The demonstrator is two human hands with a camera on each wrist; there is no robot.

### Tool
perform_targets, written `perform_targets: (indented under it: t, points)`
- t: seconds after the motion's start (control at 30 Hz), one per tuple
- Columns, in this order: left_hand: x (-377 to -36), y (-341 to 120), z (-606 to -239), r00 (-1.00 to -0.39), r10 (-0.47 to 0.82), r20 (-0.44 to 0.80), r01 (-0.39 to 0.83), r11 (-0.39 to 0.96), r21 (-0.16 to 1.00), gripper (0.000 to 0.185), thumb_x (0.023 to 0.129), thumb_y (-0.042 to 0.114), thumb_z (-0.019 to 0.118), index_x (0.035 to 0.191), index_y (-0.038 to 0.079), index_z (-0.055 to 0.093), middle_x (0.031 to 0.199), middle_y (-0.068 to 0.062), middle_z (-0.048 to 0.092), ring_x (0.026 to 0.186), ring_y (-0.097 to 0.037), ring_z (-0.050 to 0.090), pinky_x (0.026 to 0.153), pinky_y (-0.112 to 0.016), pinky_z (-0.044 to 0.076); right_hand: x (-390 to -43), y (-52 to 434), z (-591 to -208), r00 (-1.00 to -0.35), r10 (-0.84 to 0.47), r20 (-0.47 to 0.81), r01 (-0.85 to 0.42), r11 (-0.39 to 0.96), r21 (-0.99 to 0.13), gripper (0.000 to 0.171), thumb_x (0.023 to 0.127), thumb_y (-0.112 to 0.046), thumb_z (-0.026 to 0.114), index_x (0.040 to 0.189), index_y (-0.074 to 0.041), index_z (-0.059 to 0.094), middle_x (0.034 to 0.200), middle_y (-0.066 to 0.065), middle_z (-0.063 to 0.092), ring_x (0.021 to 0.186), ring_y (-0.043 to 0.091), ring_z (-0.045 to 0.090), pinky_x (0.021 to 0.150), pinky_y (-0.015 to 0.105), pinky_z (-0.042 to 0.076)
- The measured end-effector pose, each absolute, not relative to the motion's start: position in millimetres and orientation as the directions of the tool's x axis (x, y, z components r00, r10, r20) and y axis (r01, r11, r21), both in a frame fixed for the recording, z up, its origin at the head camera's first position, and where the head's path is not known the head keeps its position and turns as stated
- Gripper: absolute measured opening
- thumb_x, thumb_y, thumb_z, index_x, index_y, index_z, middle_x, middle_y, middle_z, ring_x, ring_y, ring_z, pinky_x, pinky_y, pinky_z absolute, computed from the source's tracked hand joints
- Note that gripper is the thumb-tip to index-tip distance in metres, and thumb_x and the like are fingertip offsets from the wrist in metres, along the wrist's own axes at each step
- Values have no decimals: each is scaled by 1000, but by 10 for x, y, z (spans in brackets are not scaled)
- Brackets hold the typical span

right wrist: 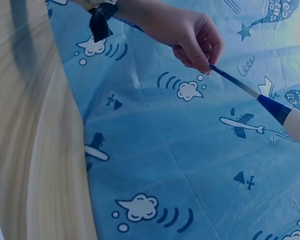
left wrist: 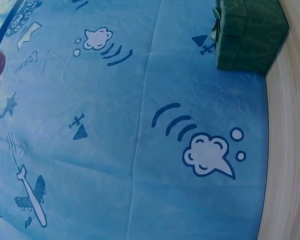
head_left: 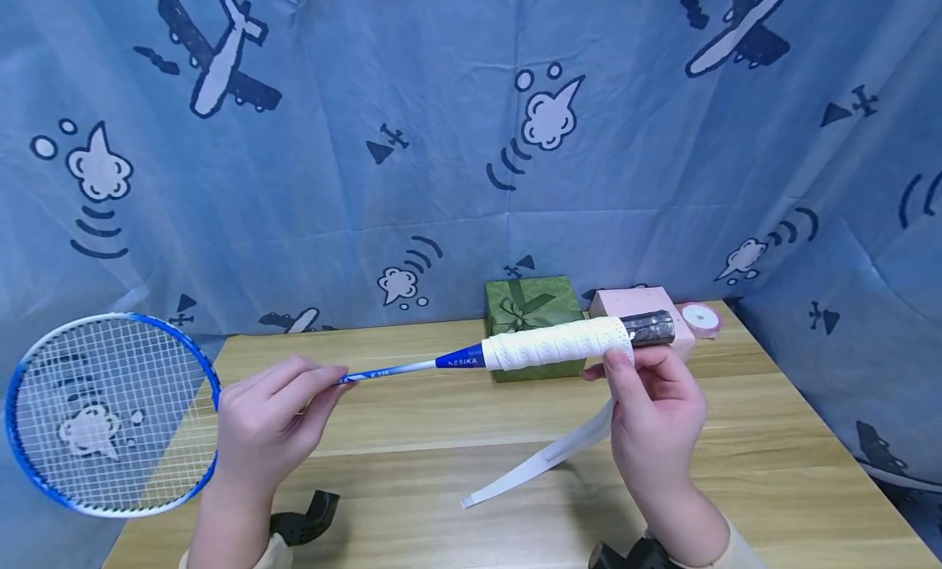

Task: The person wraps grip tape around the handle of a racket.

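A blue and white badminton racket (head_left: 397,370) is held level above the table, its strung head (head_left: 110,414) at the left. My left hand (head_left: 275,414) pinches the thin shaft between thumb and fingers; the right wrist view shows this hand (right wrist: 189,37) too. White perforated grip tape (head_left: 559,342) is wound round most of the handle, with the dark handle end (head_left: 649,329) bare. Just below that end, my right hand (head_left: 658,414) pinches the tape between thumb and fingers. From there the loose tape strip (head_left: 540,461) hangs down to the left.
Behind the handle stand a green box (head_left: 533,295) with a bow and a pink box (head_left: 633,299). A ribbon roll (head_left: 701,319) lies at the back right of the wooden table (head_left: 780,471). A blue patterned curtain (head_left: 441,144) hangs behind.
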State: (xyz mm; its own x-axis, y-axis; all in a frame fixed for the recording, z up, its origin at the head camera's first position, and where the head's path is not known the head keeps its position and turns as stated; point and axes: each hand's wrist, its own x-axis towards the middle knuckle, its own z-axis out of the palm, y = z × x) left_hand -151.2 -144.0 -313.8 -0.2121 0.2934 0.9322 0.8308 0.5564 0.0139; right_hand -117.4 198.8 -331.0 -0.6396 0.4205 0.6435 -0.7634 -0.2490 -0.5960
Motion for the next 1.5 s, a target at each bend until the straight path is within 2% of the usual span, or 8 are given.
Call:
perform_targets:
  t: [0.27, 0.43, 0.6, 0.83, 1.03, 1.13, 1.37, 1.5]
  points:
    - [-1515, -1412, -3115, -170, 249, 953, 818, 575, -4, 36, 102, 29, 68, 81, 2, 78, 67, -2, 68, 51, -12, 50, 50, -25, 39, -1145, 1997, -3304, -636, 393, 664, -771, -302, -560, 14, 90, 27, 51, 97, 21, 61, 99, 19, 68, 81, 23, 72, 75, 34, 63]
    - [-1527, -1397, -3112, -145, 229, 963, 823, 568, -11, 37, 102, 28, 68, 79, 1, 78, 66, -3, 67, 52, -15, 49, 51, -27, 39, -1154, 2004, -3322, -627, 401, 668, -778, -290, -557, 5, 91, 26, 54, 93, 23, 58, 99, 21, 69, 76, 25, 74, 72, 30, 63]
    - [-1526, -1408, -3128, -179, 268, 947, 825, 565, -5, 36, 103, 29, 67, 82, 1, 78, 67, -2, 67, 53, -14, 50, 51, -25, 41, -1160, 1999, -3322, -628, 418, 656, -776, -270, -571, 3, 92, 24, 56, 91, 22, 58, 90, 16, 67, 66, 19, 69, 67, 26, 61]
    - [-1527, -1437, -3151, -221, 324, 920, 841, 541, 11, 33, 102, 30, 67, 83, 5, 76, 66, 2, 64, 52, -8, 48, 46, -16, 37, -1146, 1986, -3319, -623, 411, 666, -782, -292, -551, 12, 91, 26, 51, 97, 21, 60, 101, 19, 68, 76, 23, 71, 75, 32, 63]
    - [-1516, -1472, -3168, -263, 317, 911, 825, 563, 42, 34, 103, 33, 66, 84, 6, 75, 66, 4, 64, 52, -4, 42, 47, -13, 31, -1142, 1976, -3322, -631, 432, 644, -769, -238, -594, 1, 92, 21, 58, 91, 21, 59, 97, 18, 68, 72, 21, 70, 69, 27, 61]
    - [-1520, -1475, -3174, -266, 309, 913, 820, 571, 45, 34, 102, 34, 67, 83, 7, 75, 66, 5, 61, 52, -4, 38, 48, -13, 29, -1155, 1976, -3323, -629, 442, 639, -770, -240, -591, 5, 92, 18, 62, 90, 20, 58, 94, 18, 65, 67, 19, 66, 67, 27, 61]
    - [-1520, -1455, -3161, -234, 286, 929, 818, 575, 29, 37, 101, 34, 69, 80, 4, 76, 71, -3, 70, 54, -12, 54, 48, -18, 40, -1161, 1981, -3335, -630, 438, 641, -772, -258, -582, 4, 91, 23, 58, 89, 19, 58, 94, 18, 67, 69, 23, 71, 61, 24, 58]
    - [-1515, -1436, -3145, -202, 257, 945, 814, 581, 15, 39, 101, 33, 70, 79, 2, 77, 71, -5, 70, 55, -17, 57, 48, -20, 39, -1161, 1984, -3334, -637, 420, 646, -768, -266, -583, 6, 91, 24, 56, 91, 19, 59, 95, 18, 67, 72, 23, 71, 65, 25, 60]
